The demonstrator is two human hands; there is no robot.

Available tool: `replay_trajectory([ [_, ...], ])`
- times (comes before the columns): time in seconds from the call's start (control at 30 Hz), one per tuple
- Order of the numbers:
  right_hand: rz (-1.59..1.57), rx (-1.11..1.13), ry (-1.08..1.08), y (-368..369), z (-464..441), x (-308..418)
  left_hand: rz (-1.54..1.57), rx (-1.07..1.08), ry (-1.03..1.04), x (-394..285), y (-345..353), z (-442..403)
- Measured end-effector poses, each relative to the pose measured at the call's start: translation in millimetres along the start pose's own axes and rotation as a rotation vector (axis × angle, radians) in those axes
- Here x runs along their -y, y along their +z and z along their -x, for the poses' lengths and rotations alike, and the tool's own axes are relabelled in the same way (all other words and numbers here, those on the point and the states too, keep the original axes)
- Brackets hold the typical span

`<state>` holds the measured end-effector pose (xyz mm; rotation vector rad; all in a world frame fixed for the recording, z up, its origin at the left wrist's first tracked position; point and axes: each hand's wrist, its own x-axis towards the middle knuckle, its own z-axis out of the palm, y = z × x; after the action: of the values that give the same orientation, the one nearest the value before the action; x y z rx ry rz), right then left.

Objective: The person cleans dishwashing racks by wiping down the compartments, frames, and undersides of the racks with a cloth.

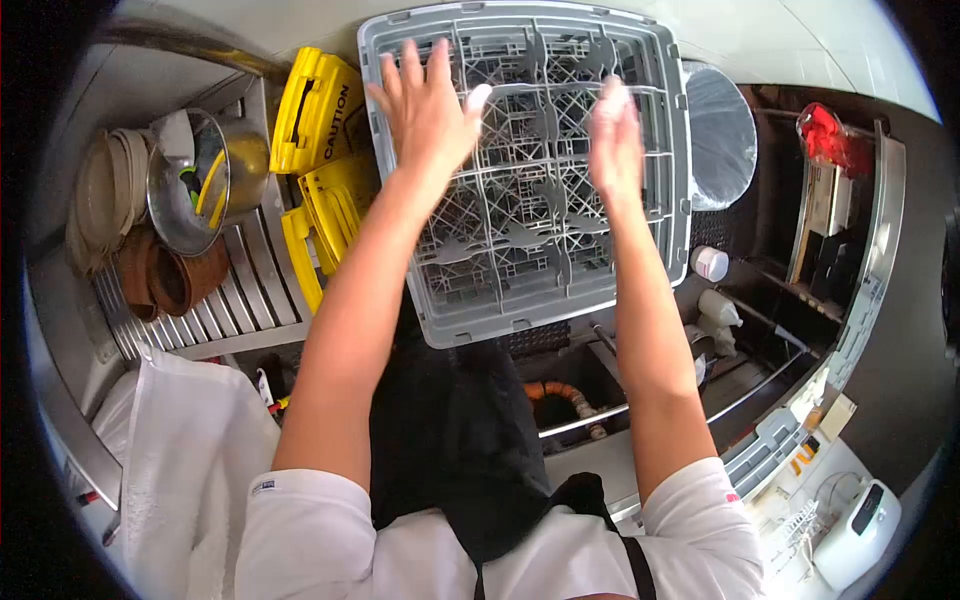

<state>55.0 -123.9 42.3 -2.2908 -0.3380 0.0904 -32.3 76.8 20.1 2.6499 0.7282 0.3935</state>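
Note:
A grey plastic dishwasher rack (480, 333), divided into square compartments, fills the upper middle of the head view, with more lattice visible beneath its dividers. Over its upper left part is my left hand (425, 115), fingers spread and thumb out to the side. My right hand (615, 145) is above the rack's right part, edge-on and blurred, with its fingers pointing away from me. Whether either hand touches the rack I cannot tell. Nothing shows in my left hand; the inside of my right hand is hidden.
Yellow caution signs (318, 120) stand left of the rack. A slatted metal shelf (240, 285) holds a steel pot (240, 165), stacked plates (105, 190) and brown bowls (185, 275). A white cloth (195, 460) hangs lower left. A plastic-covered round container (720, 135) and white bottles (710, 263) are at right.

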Motion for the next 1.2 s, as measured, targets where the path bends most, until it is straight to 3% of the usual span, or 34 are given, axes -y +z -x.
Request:
replay_trajectory([
  [0.03, -0.041, 0.078, -0.085, 25.4, -0.6, -11.0, -0.145, 0.128, -0.031, 10.8, 14.8, -7.9],
  [0.13, 0.433, 0.181, 0.275, 83.3, 10.1, -39.0, -0.216, 0.439, -0.026, 4.1, 32.2, 2.6],
  [0.23, 0.52, 0.414, 0.36, 83.6, -25.6, -39.6, -0.14, 0.477, -0.12, -5.7, 51.3, 6.4],
  [0.33, 0.252, 0.432, 0.505, 104.2, -52.2, -76.0, -0.068, 0.469, -0.166, -6.4, 58.5, 2.4],
  [0.37, 0.317, 0.382, 0.446, 103.9, -47.1, -88.8, -0.059, 0.476, -0.175, -7.9, 57.5, 1.0],
  [0.43, 0.443, 0.267, 0.31, 71.4, -21.3, -29.9, -0.035, 0.47, -0.187, -9.4, 57.6, 1.6],
  [0.47, 0.461, 0.261, 0.228, 63.8, -11.0, -34.4, -0.025, 0.473, -0.19, -8.8, 57.4, 1.2],
  [0.57, 0.469, 0.312, 0.245, 56.2, -5.1, -29.2, -0.029, 0.458, -0.209, -10.3, 55.2, -3.2],
  [0.63, 0.269, 0.465, 0.262, 64.7, -23.3, -40.5, -0.033, 0.443, -0.206, -10.1, 60.1, 2.7],
  [0.67, -0.157, 0.634, 0.676, 77.0, -42.2, -60.8, -0.058, 0.391, -0.182, -7.4, 67.2, 5.8],
  [0.7, -0.558, 0.679, 0.909, 92.1, -56.0, -103.5, -0.067, 0.385, -0.197, -7.4, 67.2, -1.2],
  [0.77, -0.823, 0.803, 0.906, 90.4, -63.2, -97.6, -0.08, 0.413, -0.213, -12.4, 64.1, 2.8],
  [0.8, -0.798, 0.914, 0.891, 90.6, -67.5, -100.0, -0.106, 0.395, -0.212, -11.7, 67.0, 3.8],
  [0.9, -0.787, 0.723, 0.82, 52.7, -48.3, -46.5, -0.113, 0.377, -0.194, -10.9, 67.2, 5.3],
  [1.0, -0.964, 0.611, 0.934, 23.6, -42.8, -36.6, -0.132, 0.384, -0.203, -12.7, 65.3, 5.1],
  [1.13, -0.94, 0.667, 1.071, 65.1, -58.9, -79.8, -0.111, 0.357, -0.198, -10.7, 67.3, 4.9],
  [1.2, -0.937, 0.846, 1.075, 88.4, -67.6, -86.9, -0.122, 0.351, -0.192, -10.1, 70.0, 7.5],
])
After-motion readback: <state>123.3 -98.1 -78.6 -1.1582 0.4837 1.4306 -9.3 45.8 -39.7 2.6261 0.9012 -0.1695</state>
